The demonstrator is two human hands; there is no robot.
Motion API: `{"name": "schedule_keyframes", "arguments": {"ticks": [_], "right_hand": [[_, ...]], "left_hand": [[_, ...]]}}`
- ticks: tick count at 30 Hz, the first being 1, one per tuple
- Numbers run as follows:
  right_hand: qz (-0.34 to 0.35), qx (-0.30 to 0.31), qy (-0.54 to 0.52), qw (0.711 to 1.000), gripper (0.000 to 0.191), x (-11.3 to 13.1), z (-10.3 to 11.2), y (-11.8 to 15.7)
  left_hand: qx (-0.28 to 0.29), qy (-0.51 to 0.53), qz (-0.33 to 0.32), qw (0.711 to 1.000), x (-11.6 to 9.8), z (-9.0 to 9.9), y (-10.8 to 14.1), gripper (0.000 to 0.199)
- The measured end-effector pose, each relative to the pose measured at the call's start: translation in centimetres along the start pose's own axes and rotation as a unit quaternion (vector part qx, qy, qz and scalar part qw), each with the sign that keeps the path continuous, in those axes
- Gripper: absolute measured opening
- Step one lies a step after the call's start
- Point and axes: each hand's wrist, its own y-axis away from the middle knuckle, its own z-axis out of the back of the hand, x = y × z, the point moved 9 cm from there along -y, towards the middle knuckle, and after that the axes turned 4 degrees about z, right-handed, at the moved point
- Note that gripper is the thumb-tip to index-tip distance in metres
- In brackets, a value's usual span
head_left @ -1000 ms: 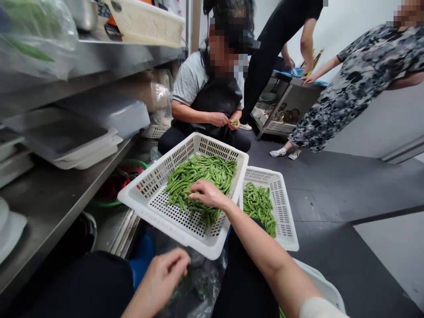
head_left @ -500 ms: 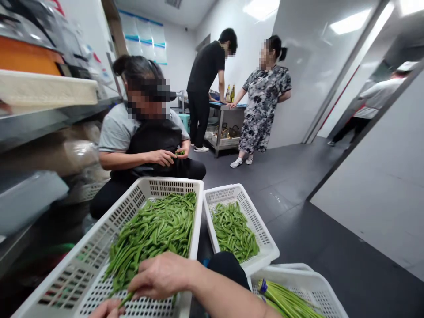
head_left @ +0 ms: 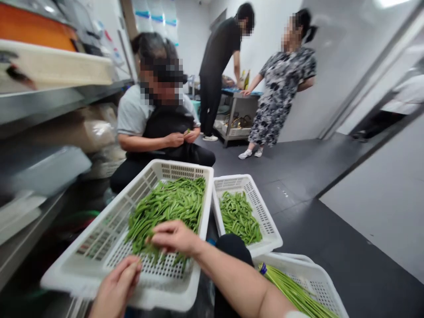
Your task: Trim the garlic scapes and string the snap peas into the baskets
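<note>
Green pea pods [head_left: 175, 198] lie heaped in a large white perforated basket [head_left: 62, 274] in front of me. Over the heap's near edge is my right hand [head_left: 174, 236], its thumb and fingers pinched on what looks like a green pea pod, blurred by motion. My left hand [head_left: 115, 285] is at the basket's near rim, with thumb and forefinger pressed together; what sits between them is too small to name. A gap separates my two hands. The smaller white basket [head_left: 273, 240] to the right holds more pea pods [head_left: 238, 216].
Long green stalks [head_left: 294, 289] tied with a purple band lie in a third white basket [head_left: 326, 276] at lower right. Across from me a seated co-worker [head_left: 159, 115] handles a green piece. Two people stand by a metal table [head_left: 232, 115]. Shelving [head_left: 76, 99] lines the left.
My hands have moved apart: the right one lifted away toward the heap, leaving the left at the near rim. The camera view has tilted down and shifted left. The co-worker's hands came closer together.
</note>
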Motion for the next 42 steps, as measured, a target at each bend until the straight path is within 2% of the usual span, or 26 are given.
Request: {"name": "schedule_keyframes", "arguments": {"ticks": [2, 4, 6, 7, 8, 11, 12, 16, 19, 21, 23, 25, 28, 30, 34, 38, 40, 42], "right_hand": [[-0.003, -0.086, -0.092, 0.992, 0.04, 0.7, 1.9, 0.0], [0.003, -0.123, -0.149, 0.981, 0.041, 1.2, 3.1, -0.1], [-0.006, -0.113, -0.169, 0.979, 0.042, 1.3, 3.2, -0.3], [-0.011, -0.101, -0.169, 0.98, 0.041, 1.3, 3.0, -0.2], [-0.012, -0.092, -0.164, 0.982, 0.041, 1.2, 2.6, -0.1], [-0.003, -0.076, -0.136, 0.988, 0.04, 1.2, 1.5, 0.3], [0.002, -0.07, -0.125, 0.99, 0.041, 1.2, 1.1, 0.4], [-0.021, -0.036, -0.133, 0.99, 0.046, 0.8, 0.4, 0.3], [-0.112, 0.019, -0.158, 0.981, 0.061, -0.6, 0.1, 0.5], [-0.177, 0.11, -0.105, 0.972, 0.064, -1.4, -0.9, 1.3], [-0.197, 0.203, -0.038, 0.958, 0.056, -1.4, -2.2, 2.5], [-0.175, 0.242, -0.011, 0.954, 0.046, -0.6, -3.3, 3.1], [-0.114, 0.221, -0.012, 0.968, 0.044, 0.6, -3.8, 3.1], [-0.071, 0.206, -0.007, 0.976, 0.045, 1.1, -3.8, 2.8], [-0.031, 0.221, -0.011, 0.975, 0.047, 1.0, -3.9, 2.7], [-0.02, 0.249, -0.051, 0.967, 0.044, 1.1, -4.5, 2.7], [-0.014, 0.2, -0.062, 0.978, 0.04, 1.2, -3.5, 1.9], [-0.004, 0.064, -0.086, 0.994, 0.036, 1.3, -0.4, 0.6]], "left_hand": [[0.038, 0.003, 0.02, 0.999, 0.3, -0.8, 1.5, 0.025], [0.073, 0.001, 0.031, 0.997, 0.6, -1.5, 3.0, 0.027], [0.117, -0.039, 0.02, 0.992, 0.4, -2.2, 4.2, 0.03], [0.119, -0.069, 0.006, 0.99, 0.2, -2.2, 4.5, 0.031], [0.095, -0.097, -0.011, 0.991, -0.3, -1.8, 4.6, 0.03], [-0.043, -0.109, -0.063, 0.991, -2.6, 0.1, 4.1, 0.037], [-0.059, -0.097, -0.075, 0.991, -3.4, 0.1, 3.8, 0.042], [0.033, -0.135, -0.12, 0.983, -6.4, -2.7, 3.1, 0.033], [0.079, -0.2, -0.179, 0.96, -8.3, -3.4, 3.9, 0.034], [0.101, -0.232, -0.211, 0.944, -9.1, -3.4, 4.6, 0.032], [0.101, -0.247, -0.223, 0.937, -9.4, -2.9, 5.1, 0.032], [0.079, -0.235, -0.21, 0.946, -9.5, -2.2, 5.1, 0.032], [0.04, -0.161, -0.158, 0.973, -9.1, -1.4, 5.0, 0.034], [0.039, -0.078, -0.107, 0.99, -8.2, -1.4, 4.8, 0.036], [0.088, 0.085, -0.018, 0.992, -6.0, -2.9, 4.4, 0.045], [0.163, 0.136, 0.014, 0.977, -4.9, -4.0, 4.5, 0.05], [0.203, 0.124, 0.025, 0.971, -4.6, -4.1, 5.1, 0.049], [0.231, 0.095, 0.033, 0.968, -4.2, -3.9, 6.0, 0.046]]}}
